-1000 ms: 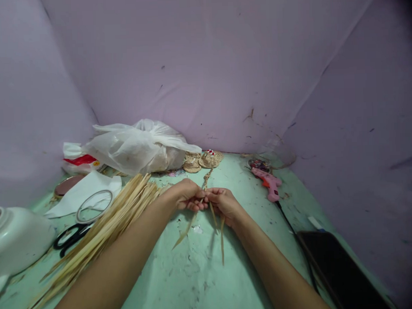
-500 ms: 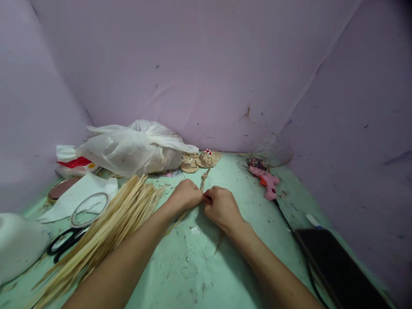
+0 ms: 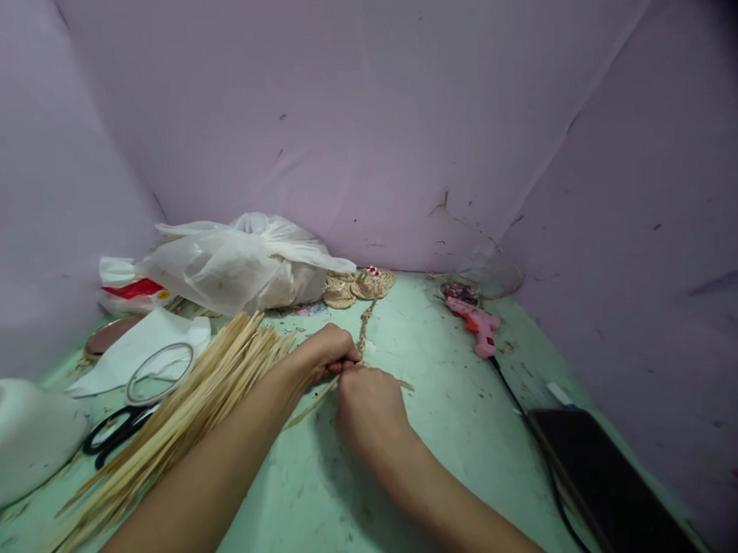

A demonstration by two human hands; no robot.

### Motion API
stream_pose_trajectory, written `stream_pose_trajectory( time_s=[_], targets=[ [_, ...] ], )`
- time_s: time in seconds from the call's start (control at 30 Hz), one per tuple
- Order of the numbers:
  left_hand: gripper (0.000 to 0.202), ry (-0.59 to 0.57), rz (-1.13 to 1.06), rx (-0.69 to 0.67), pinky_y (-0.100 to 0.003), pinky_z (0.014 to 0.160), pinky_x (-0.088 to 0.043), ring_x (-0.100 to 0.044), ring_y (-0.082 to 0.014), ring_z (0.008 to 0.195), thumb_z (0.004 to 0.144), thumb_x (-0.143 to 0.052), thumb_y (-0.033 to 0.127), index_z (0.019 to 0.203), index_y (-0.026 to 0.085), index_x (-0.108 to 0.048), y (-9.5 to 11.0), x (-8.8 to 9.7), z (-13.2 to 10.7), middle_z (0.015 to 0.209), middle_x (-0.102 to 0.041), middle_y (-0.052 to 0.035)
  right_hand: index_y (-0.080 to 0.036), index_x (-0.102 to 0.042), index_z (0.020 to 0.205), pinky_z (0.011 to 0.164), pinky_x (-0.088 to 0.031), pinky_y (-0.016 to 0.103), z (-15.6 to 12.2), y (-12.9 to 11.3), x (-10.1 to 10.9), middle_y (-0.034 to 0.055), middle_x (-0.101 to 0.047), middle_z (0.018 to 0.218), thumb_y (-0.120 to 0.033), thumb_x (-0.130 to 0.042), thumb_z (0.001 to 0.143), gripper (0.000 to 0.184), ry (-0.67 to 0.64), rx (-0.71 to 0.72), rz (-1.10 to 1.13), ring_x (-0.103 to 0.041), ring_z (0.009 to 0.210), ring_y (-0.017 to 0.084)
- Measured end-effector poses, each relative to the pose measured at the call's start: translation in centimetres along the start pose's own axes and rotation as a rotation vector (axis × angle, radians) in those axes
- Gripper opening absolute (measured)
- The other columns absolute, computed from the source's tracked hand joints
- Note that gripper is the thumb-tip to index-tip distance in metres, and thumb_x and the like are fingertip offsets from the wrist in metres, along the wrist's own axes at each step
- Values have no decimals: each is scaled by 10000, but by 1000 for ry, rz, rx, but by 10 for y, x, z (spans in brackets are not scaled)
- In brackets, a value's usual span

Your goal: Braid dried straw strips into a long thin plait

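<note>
A thin braid of straw-coloured fibre (image 3: 364,325) runs from the woven straw pieces (image 3: 372,284) at the back toward me. My left hand (image 3: 329,349) pinches the braid's near end, its fingers closed. Just in front of it, my right hand (image 3: 373,401) is closed around the loose strands, its fingertips mostly hidden by the back of the hand. One loose strand (image 3: 313,405) trails out below the left hand, and another short end pokes out to the right of my right hand. Both hands are close together over the green tabletop.
Left of my arm lie a bundle of dry straw strips (image 3: 186,424), black-handled scissors (image 3: 114,430), a wire ring (image 3: 160,372) and a white container (image 3: 29,441). A white plastic bag (image 3: 241,265) rests behind. To the right are a pink glue gun (image 3: 480,325) and a phone (image 3: 606,478).
My right hand has moved left and toward me, turning its back up. The left hand has shifted slightly. A strand end now shows right of the right hand.
</note>
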State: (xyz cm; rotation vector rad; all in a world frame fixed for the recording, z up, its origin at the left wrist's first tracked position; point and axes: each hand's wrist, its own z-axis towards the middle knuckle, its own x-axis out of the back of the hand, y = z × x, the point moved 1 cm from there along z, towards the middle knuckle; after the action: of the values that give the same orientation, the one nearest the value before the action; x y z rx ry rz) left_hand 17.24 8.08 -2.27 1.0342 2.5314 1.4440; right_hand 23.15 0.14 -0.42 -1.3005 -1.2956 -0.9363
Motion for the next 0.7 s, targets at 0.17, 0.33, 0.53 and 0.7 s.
stream_pose_trajectory(
  time_s=[0.17, 0.33, 0.53, 0.7],
  targets=[
    [84, -20, 139, -118, -201, 317, -94, -185, -38, 265, 488, -454, 101, 419, 142, -430, -5, 9, 4, 280, -286, 66, -153, -674, 739, 530, -347, 226, -2, 20, 17, 100, -656, 712, -226, -555, 643, 170, -15, 39, 119, -585, 652, 178],
    [155, -110, 150, -187, -206, 326, -88, -181, -43, 269, 565, -490, 189, 429, 151, -426, -5, 18, 4, 288, -279, 60, -155, -663, 774, 513, -323, 217, 19, 68, 29, 60, -638, 669, -248, -472, 715, 221, 261, -245, 487, -545, 608, 134],
    [170, -118, 134, -214, -207, 349, -113, -209, -43, 294, 557, -479, 170, 405, 156, -404, -2, 16, 3, 314, -310, 49, -114, -553, 639, 384, -277, 191, 35, 56, -2, 15, -528, 526, -171, -432, 710, 151, -145, -333, 1238, -413, 390, 65],
    [147, -98, 231, -217, -206, 365, -161, -235, -51, 318, 528, -457, 130, 390, 152, -413, -3, 13, 4, 324, -325, 41, -165, -425, 506, 327, -108, 209, 41, 55, -21, -81, -266, 350, -165, -480, 624, 130, -35, -363, 1190, -192, 293, 36]
  ],
)
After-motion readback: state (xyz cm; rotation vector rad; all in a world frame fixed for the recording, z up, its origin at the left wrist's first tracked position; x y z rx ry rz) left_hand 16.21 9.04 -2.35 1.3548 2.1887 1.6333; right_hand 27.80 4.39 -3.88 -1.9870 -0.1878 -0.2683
